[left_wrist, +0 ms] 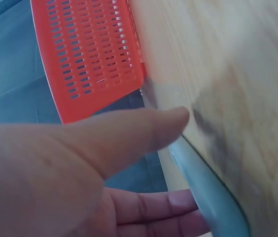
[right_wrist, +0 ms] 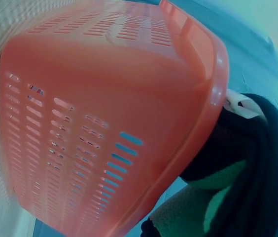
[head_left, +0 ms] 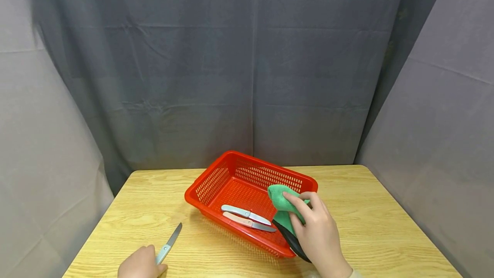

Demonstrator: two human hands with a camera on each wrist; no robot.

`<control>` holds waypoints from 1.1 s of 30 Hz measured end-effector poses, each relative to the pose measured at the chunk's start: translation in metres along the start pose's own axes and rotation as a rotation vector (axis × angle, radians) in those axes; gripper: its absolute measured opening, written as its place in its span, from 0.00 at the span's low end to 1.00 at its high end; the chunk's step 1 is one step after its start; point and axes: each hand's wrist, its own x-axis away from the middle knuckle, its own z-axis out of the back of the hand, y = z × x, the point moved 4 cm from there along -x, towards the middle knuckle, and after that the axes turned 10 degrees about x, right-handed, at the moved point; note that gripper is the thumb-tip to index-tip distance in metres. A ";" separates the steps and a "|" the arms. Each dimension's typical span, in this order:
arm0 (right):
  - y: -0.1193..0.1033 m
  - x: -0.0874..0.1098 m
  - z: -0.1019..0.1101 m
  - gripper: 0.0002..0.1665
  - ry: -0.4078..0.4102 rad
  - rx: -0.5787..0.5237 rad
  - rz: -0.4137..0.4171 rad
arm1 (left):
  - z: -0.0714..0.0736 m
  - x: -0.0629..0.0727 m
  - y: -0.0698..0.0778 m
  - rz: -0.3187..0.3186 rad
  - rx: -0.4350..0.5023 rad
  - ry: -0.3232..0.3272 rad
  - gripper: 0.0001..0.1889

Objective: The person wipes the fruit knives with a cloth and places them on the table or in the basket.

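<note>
My left hand (head_left: pixel 140 263) is low at the table's front left, thumb and fingers at the pale blue handle of a small knife (head_left: pixel 169 244). The blade points away from me, toward the back right. In the left wrist view the handle (left_wrist: pixel 210 190) lies between thumb and fingers, close over the wood. My right hand (head_left: pixel 322 231) pinches a folded green cloth (head_left: pixel 283 198) with a black border, over the right end of a red plastic basket (head_left: pixel 216 213). Inside the basket lie a pale-blue-handled knife (head_left: pixel 236 210) and a peach-handled knife (head_left: pixel 238 219), side by side.
The basket stands at an angle on a light wood table (head_left: pixel 150 196), its slotted end wall (right_wrist: pixel 80 133) filling much of the right wrist view. A dark grey curtain (head_left: pixel 193 76) hangs behind the table, with paler cloth (head_left: pixel 436 110) along both sides.
</note>
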 end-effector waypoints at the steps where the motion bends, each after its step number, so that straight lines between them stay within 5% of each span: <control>1: 0.000 0.000 0.000 0.33 -0.001 0.001 0.000 | 0.000 0.000 0.000 -0.006 0.003 -0.004 0.23; 19: -0.001 -0.002 0.002 0.33 0.003 0.002 -0.007 | 0.001 0.001 -0.001 -0.031 0.067 0.001 0.14; 33: -0.001 -0.003 0.002 0.34 0.006 0.000 -0.003 | 0.030 0.019 0.022 -0.097 0.157 0.204 0.15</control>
